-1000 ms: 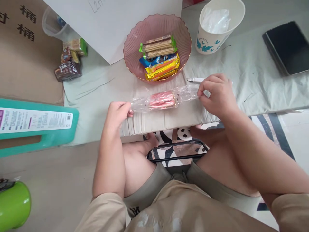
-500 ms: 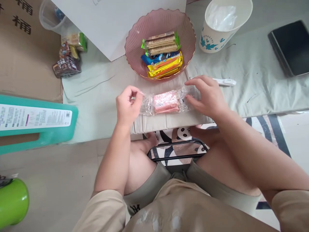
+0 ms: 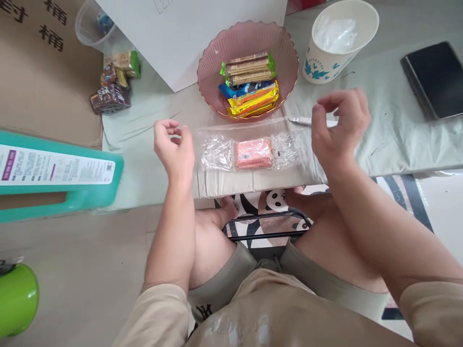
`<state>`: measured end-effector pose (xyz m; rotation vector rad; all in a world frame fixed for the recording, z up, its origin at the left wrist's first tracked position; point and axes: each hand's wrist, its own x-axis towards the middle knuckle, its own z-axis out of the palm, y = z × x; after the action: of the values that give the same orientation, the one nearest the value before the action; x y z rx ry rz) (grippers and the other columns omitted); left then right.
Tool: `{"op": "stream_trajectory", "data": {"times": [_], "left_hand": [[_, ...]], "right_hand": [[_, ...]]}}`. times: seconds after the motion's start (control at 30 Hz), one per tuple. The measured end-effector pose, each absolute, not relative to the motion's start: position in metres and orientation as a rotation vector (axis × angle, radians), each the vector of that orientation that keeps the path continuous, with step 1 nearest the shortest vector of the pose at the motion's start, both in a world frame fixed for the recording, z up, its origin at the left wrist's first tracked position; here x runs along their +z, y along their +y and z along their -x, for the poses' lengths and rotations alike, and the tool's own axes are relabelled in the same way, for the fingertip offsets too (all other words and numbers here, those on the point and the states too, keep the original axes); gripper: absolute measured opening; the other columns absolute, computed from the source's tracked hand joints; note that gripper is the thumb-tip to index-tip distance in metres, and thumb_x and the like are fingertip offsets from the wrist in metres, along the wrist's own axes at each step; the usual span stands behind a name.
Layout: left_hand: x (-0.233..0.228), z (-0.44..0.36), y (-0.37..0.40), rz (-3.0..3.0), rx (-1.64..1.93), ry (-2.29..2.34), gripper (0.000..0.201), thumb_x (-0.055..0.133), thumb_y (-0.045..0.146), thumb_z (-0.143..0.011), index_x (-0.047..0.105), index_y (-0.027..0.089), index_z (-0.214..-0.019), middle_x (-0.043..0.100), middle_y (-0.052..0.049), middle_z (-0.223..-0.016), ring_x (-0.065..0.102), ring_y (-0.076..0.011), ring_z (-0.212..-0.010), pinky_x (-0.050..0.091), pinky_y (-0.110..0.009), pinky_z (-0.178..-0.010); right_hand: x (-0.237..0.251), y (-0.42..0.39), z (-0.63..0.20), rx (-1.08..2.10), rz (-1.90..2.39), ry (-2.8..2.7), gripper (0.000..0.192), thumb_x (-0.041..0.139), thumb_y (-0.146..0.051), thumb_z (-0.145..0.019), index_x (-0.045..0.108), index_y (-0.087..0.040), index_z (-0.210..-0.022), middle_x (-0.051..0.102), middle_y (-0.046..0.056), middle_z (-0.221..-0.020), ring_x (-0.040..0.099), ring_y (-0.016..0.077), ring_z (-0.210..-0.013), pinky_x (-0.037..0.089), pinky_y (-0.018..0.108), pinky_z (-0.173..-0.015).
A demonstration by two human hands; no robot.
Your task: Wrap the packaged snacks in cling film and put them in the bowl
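A clear plastic wrapper lies spread on the cloth with a pink packet of several bars at its middle. Off its left end hovers my left hand, fingers loosely curled and thumb apart, with nothing in it. My right hand is raised past the right end, likewise half curled and holding nothing. Beneath its fingertips is a white utility knife, partly hidden by the hand. Behind the wrapper stands a pink ribbed glass bowl containing green-ended, blue and yellow snack packets.
A paper cup with plastic film inside and a black phone-like device are at the right. Snack packs, a clear tub, a cardboard box and a teal container occupy the left. A white board leans behind.
Both hands have let go of the wrapper's ends and moved outward, left hand to the left, right hand to the right and up. The wrapper now lies flatter, its ends spread out.
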<state>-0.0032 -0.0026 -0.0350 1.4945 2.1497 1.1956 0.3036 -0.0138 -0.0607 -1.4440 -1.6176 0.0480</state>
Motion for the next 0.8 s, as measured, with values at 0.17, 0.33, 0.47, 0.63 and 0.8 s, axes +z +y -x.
{"op": "stream_trajectory", "data": {"times": [0.17,0.33,0.47,0.63,0.8], "left_hand": [[-0.034,-0.003,-0.021,-2.046,0.788,1.814,0.017,0.068,0.026,-0.084,0.067,0.024,-0.101,0.073,-0.004,-0.104,0.066,-0.0238,-0.107,0.051,-0.039,-0.103],[-0.046,0.001,-0.011,-1.944,0.467,1.862,0.024,0.075,0.031,-0.08,0.072,0.021,-0.102,0.068,-0.011,-0.132,0.06,-0.0328,-0.129,0.044,-0.05,-0.115],[-0.044,0.005,-0.007,-1.901,0.591,1.808,0.006,0.072,0.025,-0.081,0.069,0.02,-0.079,0.067,-0.009,-0.128,0.064,-0.027,-0.122,0.048,-0.044,-0.112],[-0.031,0.012,-0.019,-2.024,1.075,1.596,0.007,0.071,0.026,-0.077,0.067,0.024,-0.072,0.071,-0.005,-0.114,0.067,-0.0234,-0.114,0.052,-0.043,-0.106],[-0.016,0.024,-0.033,-1.877,0.92,1.389,0.014,0.068,0.034,-0.071,0.063,0.025,-0.062,0.071,-0.003,-0.075,0.066,-0.0194,-0.071,0.055,-0.038,-0.072]], "right_hand": [[-0.067,-0.027,-0.291,0.285,1.362,-2.03,0.024,0.061,-0.03,-0.087,0.07,-0.024,-0.109,0.075,0.011,-0.1,0.065,0.0323,-0.097,0.049,0.049,-0.087],[-0.073,-0.023,-0.29,0.346,1.451,-2.08,0.017,0.058,-0.025,-0.086,0.071,-0.025,-0.096,0.074,0.009,-0.088,0.065,0.0334,-0.101,0.045,0.052,-0.092],[-0.062,-0.026,-0.292,0.356,1.405,-1.994,0.011,0.053,-0.024,-0.086,0.064,-0.025,-0.084,0.072,0.008,-0.086,0.067,0.0286,-0.091,0.049,0.047,-0.087],[-0.044,-0.04,-0.294,0.481,1.183,-1.921,0.005,0.052,-0.023,-0.076,0.056,-0.025,-0.077,0.077,0.008,-0.096,0.071,0.0281,-0.092,0.053,0.046,-0.087],[-0.029,-0.056,-0.3,0.789,1.067,-1.959,0.007,0.056,-0.018,-0.077,0.059,-0.024,-0.076,0.067,-0.001,-0.062,0.058,0.0141,-0.051,0.046,0.029,-0.053]]}}
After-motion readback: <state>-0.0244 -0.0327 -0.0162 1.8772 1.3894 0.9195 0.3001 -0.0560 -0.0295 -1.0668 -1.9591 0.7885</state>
